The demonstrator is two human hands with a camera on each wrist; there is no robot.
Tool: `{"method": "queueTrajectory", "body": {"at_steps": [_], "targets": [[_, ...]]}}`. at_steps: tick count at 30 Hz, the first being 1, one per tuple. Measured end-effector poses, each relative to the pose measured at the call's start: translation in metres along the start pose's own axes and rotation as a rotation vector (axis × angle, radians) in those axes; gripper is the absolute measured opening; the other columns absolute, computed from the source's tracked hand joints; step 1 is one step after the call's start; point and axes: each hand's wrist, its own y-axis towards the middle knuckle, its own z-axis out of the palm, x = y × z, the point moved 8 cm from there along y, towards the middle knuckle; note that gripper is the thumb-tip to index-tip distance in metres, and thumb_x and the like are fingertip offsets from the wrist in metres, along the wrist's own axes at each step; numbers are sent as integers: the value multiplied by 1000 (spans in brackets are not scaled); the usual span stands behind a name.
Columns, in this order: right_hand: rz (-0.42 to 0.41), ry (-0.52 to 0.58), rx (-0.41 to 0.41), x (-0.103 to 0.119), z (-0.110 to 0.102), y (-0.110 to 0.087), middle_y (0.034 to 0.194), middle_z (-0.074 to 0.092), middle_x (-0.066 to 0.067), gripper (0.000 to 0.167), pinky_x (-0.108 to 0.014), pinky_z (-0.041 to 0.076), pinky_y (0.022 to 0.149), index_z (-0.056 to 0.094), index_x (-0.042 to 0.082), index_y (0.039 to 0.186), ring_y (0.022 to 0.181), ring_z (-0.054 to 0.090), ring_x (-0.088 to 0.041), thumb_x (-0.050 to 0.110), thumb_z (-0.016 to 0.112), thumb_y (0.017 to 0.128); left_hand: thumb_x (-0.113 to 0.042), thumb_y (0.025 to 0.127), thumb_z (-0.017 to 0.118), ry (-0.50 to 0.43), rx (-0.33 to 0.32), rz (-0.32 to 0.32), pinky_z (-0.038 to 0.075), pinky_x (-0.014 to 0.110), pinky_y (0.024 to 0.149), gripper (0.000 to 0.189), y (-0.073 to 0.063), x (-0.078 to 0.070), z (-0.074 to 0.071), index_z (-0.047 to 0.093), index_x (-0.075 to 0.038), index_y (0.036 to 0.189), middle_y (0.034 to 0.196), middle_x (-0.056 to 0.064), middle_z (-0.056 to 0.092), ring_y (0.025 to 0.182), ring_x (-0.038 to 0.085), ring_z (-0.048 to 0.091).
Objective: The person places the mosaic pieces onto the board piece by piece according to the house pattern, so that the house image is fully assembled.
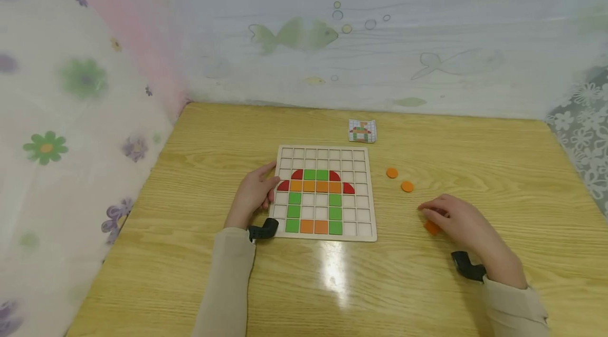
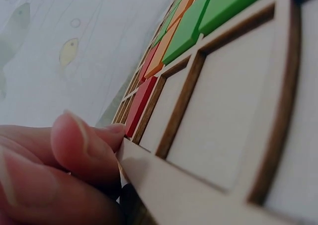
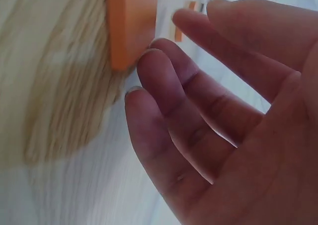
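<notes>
A wooden grid board lies flat on the table, with red, green and orange tiles set in its cells. My left hand grips the board's left edge. In the left wrist view, its fingertips meet the pale rim beside a red quarter-round tile. To the right of the board, my right hand hovers low over an orange tile, partly hidden beneath it. Its fingers are loosely bent in the right wrist view and hold nothing, close to that orange tile.
Two orange discs, the farther one and the nearer one, lie between the board and my right hand. Behind the board is a small pattern card printed with a coloured grid design. A wall covering with fish drawings borders the table's far edge.
</notes>
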Motion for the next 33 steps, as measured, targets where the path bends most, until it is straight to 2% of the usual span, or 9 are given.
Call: {"method": "queueTrajectory", "body": {"at_steps": [6,11,14,19,26,30,33], "targets": [[-11,4,52,-4,4,-9,91,52,1,36,-32,41,63,62,12,112,76,47,-13,34,61,83,-32,89,53,-4,-13,-17,39,27,35,44,-1,1,-1,41,-37,131,55,11,53,35,16,41],[5,34,94,-10,8,-14,96,49,0,44,-32,41,66,58,12,117,80,45,-14,28,68,78,-31,89,53,-3,-16,-28,38,26,34,44,-3,2,-3,42,-36,131,54,10,52,35,16,40],[10,48,90,-12,8,-16,95,49,-1,42,-33,41,66,58,11,117,80,45,-15,23,69,78,-31,89,53,-3,-5,-25,38,25,34,44,-3,1,-1,42,-36,131,54,10,52,35,16,41],[28,44,73,-15,6,-14,95,51,-2,39,-34,42,67,59,9,113,80,48,-15,23,69,78,-30,90,53,-7,-11,-7,38,25,34,44,-2,-2,-1,41,-34,132,53,10,52,35,15,40],[50,65,86,-15,7,-11,99,54,-5,34,-34,42,69,58,7,110,82,49,-15,19,67,79,-30,89,54,-10,-18,-16,38,26,34,43,0,1,-2,42,-36,131,53,11,52,35,16,40],[42,88,74,-13,8,-9,93,55,-3,31,-30,42,66,56,7,107,78,49,-14,14,67,79,-30,89,54,-19,-18,-13,38,26,34,43,-1,1,-1,43,-37,130,54,11,52,35,16,40],[38,84,55,-13,8,-9,86,55,3,27,-27,42,63,55,11,105,75,49,-12,18,65,81,-30,89,54,-30,-19,-10,38,25,33,42,-2,0,-1,43,-37,130,53,11,52,35,16,40]]}}
